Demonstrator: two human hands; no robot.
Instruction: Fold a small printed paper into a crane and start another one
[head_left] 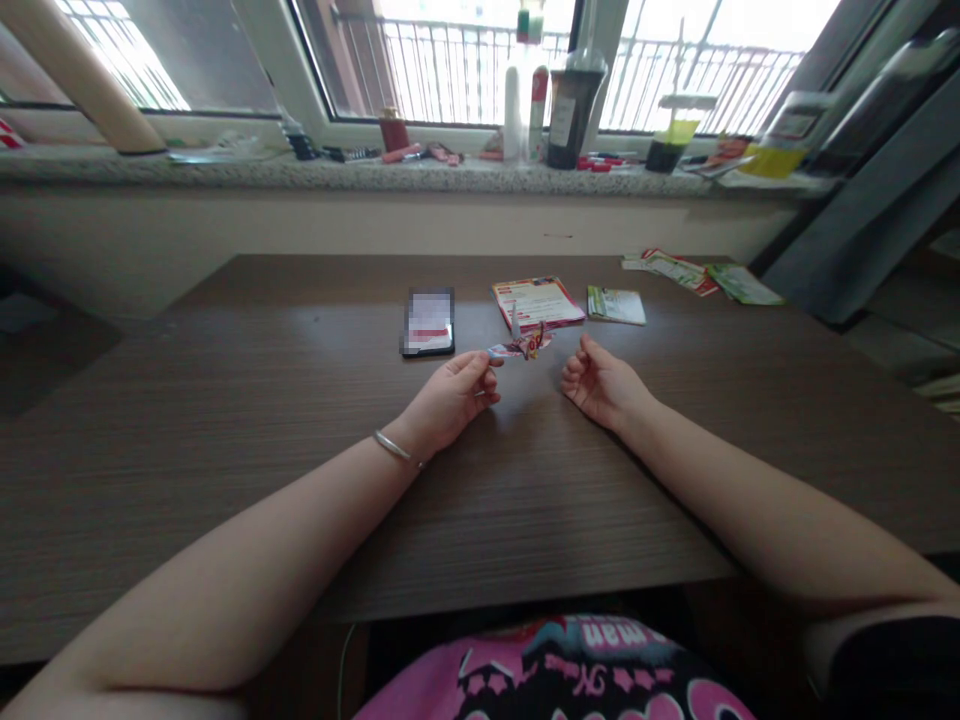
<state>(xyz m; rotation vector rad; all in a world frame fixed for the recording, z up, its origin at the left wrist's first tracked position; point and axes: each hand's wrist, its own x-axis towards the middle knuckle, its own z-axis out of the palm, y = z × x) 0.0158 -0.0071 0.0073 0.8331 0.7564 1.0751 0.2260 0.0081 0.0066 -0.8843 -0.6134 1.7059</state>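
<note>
A small folded paper piece (529, 345), red and white with pointed parts, is held above the desk by its left end. The thumb and fingers of my left hand (459, 395) pinch that end, and a silver bangle circles the wrist. To the right of the folded paper, my right hand (600, 385) rests on the desk with its fingers curled in and its thumb up. It does not touch the paper; whether anything is inside the curled fingers is hidden. Behind the folded paper lies a stack of printed paper sheets (538, 302).
A phone (429, 322) lies on the brown desk (225, 400), left of the sheets. A smaller paper stack (616, 306) and loose colored papers (679, 272) lie to the right. Bottles, a dark cup (571, 115) and small items line the windowsill (247, 174).
</note>
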